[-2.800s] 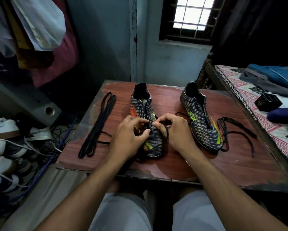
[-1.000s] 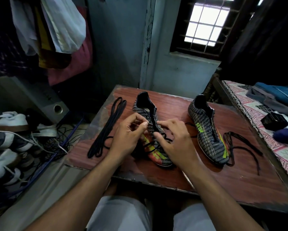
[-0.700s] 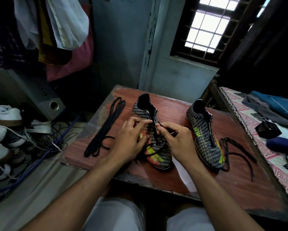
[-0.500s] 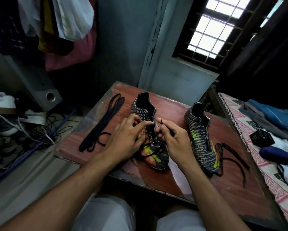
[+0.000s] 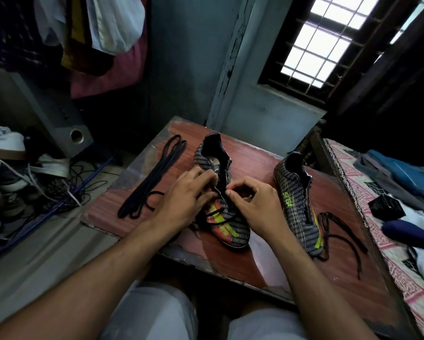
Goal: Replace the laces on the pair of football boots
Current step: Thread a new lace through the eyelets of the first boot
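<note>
Higher up the boot (image 5: 222,192) both hands are now being worked; lace (image 5: 214,213) is being pinched by left hand (image 5: 188,200) and right hand (image 5: 251,204) for threading

One head-worn wide-angle view looks forward and down, close over the counter (image 5: 267,256), window (image 5: 328,42) at one o'clock.

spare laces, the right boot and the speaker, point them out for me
spare laces (image 5: 154,179), head view, middle of the bundle
right boot (image 5: 294,200), head view, side by the green logo
speaker (image 5: 77,135), head view, round port on its front
</note>
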### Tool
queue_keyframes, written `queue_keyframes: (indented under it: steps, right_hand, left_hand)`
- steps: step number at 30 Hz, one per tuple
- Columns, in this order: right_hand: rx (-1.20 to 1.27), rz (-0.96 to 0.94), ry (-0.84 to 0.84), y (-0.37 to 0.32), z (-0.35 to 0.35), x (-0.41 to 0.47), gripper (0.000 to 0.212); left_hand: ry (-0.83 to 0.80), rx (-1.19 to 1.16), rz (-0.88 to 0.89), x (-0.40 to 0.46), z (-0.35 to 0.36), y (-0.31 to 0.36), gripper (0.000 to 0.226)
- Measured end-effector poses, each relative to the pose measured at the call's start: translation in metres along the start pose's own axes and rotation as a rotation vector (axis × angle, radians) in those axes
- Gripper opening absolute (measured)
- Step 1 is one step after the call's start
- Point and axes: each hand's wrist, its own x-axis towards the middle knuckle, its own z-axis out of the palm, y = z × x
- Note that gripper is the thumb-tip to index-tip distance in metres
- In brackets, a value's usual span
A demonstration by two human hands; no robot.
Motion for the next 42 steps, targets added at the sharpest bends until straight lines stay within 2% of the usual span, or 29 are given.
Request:
queue_keyframes:
  steps: [8,14,19,24,27,30,35,39,42]
  right_hand:
    - [0.081,0.028,-0.009,-0.004,0.001,0.004,0.014]
    - [-0.074,0.029,-0.085,-0.005,0.007,0.008,0.01]
    - [-0.093,0.038,-0.149,-0.005,0.001,0.01,0.012]
    - [-0.121,0.03,-0.142,-0.001,0.008,0.011,0.009]
    - [-0.05,0.054,-0.117,0.005,0.012,0.011,0.01]
    - [0.133,0.099,-0.127,0.009,0.014,0.008,0.007]
    - [0.237,0.124,-0.168,0.013,0.016,0.009,0.013]
    - [0.252,0.069,-0.074,0.017,0.02,-0.001,0.012]
    - [0.244,0.018,0.198,0.018,0.03,-0.021,0.02]
  left_hand:
    - [0.009,-0.046,0.012,-0.001,-0.012,-0.002,0.025]
    - [0.012,-0.067,0.005,-0.002,-0.015,0.0,0.028]
    - [0.021,-0.086,0.002,-0.002,-0.015,0.002,0.028]
    - [0.019,-0.094,0.014,-0.002,-0.015,0.001,0.031]
    - [0.001,-0.095,0.082,-0.003,-0.017,0.003,0.041]
    - [0.015,-0.05,0.106,-0.006,-0.013,0.004,0.05]
    - [0.024,-0.057,0.057,-0.006,-0.01,0.002,0.04]
    - [0.066,-0.021,0.096,-0.007,-0.013,0.009,0.021]
    - [0.079,0.019,0.115,-0.009,-0.014,0.016,0.023]
